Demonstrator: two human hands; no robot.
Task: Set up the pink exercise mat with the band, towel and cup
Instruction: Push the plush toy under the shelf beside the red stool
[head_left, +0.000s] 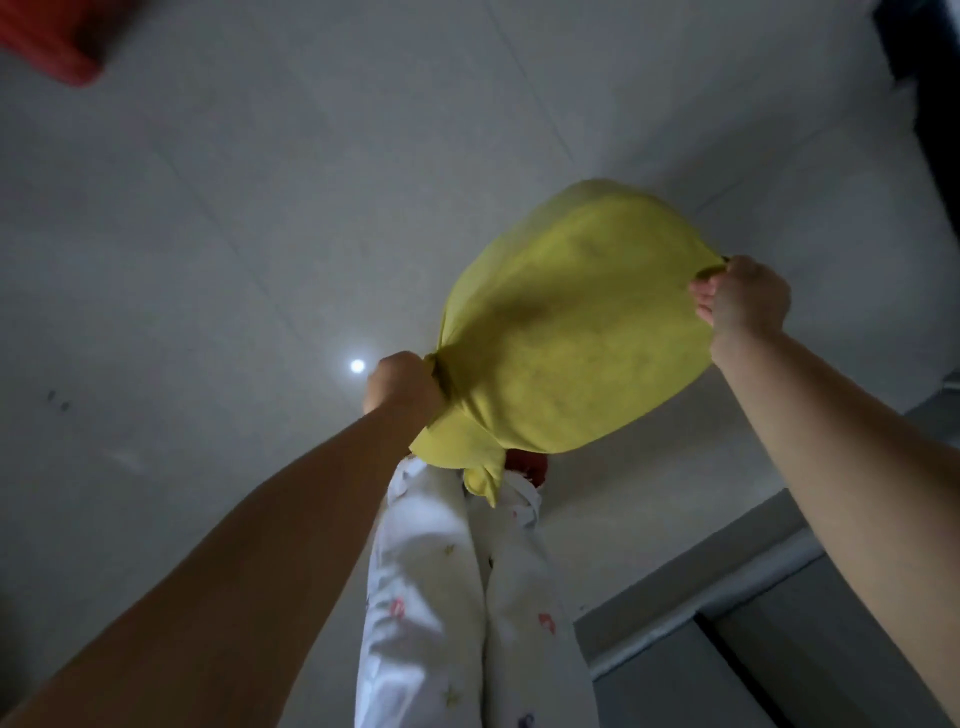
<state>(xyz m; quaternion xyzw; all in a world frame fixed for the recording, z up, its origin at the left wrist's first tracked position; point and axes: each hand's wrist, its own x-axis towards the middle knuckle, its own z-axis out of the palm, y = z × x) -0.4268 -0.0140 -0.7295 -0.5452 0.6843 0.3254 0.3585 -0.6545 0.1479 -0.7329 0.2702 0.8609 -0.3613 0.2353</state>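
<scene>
Left hand (402, 387) and right hand (743, 299) each grip an edge of the billowing yellow towel (566, 332), stretched between them.

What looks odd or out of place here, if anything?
Nothing is spilled or damaged. The yellow towel is bunched and billowing in mid-air, gripped by the left hand and right hand. No pink mat shows on the floor.
</scene>
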